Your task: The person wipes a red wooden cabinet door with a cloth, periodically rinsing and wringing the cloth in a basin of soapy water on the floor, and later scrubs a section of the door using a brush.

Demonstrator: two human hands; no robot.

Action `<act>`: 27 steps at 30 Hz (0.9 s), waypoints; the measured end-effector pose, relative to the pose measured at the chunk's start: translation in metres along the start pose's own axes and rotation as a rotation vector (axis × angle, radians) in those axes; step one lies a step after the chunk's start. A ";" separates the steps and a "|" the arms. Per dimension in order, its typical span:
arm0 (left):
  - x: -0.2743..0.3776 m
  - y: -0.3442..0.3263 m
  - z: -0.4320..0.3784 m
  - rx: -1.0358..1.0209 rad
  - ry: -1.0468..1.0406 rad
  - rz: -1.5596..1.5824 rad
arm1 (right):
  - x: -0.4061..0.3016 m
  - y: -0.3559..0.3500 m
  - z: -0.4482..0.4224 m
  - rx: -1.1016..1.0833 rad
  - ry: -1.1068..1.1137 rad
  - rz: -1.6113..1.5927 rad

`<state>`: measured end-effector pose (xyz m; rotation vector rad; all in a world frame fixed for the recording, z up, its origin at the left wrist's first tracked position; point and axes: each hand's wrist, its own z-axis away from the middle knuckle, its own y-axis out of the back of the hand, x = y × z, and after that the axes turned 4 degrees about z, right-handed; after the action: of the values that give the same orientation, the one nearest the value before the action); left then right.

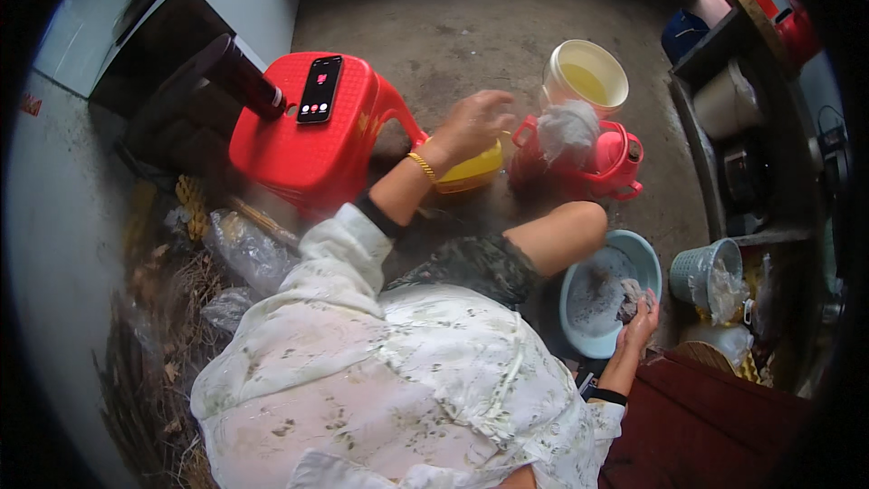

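My right hand (639, 324) grips a dark grey wet wad of cloth (631, 299) at the right side of a light blue plastic basin (645, 251). Cloudy, sudsy grey water (597, 288) lies in this basin. My left hand (476, 123) is raised over a yellow plastic tub (473, 166), fingers loosely bent and slightly blurred, with nothing visible in them. To its right, a pale grey crumpled bundle (569, 129), cloth or thin plastic, appears over red thermos flasks (580, 180); whether it rests on them I cannot tell.
A red plastic stool (271, 156) at left bears a lit smartphone (320, 88) and a dark cylindrical bottle (241, 75). Beyond the flasks stands a cream bucket (589, 75) holding yellowish liquid. Dry twigs (183, 312) and plastic bags lie left; a pale green basket (692, 275) stands right.
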<state>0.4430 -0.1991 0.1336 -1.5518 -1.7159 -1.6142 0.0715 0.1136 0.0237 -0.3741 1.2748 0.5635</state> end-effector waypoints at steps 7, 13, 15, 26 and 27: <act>-0.016 0.014 0.019 -0.098 0.155 0.010 | -0.003 -0.001 0.002 -0.018 0.068 0.083; 0.029 -0.047 -0.012 -0.315 0.081 0.215 | -0.005 0.022 0.015 0.073 0.089 0.064; 0.018 -0.059 -0.016 -0.357 0.048 0.190 | -0.006 0.019 0.019 0.067 0.035 0.060; 0.038 -0.119 -0.038 -0.614 0.101 0.051 | -0.003 0.031 0.044 0.177 -0.044 0.144; 0.039 -0.126 -0.041 -0.659 0.031 0.008 | -0.006 0.031 0.049 0.204 -0.083 0.131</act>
<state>0.3068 -0.1866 0.1134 -1.7717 -1.2057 -2.3332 0.0903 0.1649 0.0432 -0.0972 1.2691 0.5482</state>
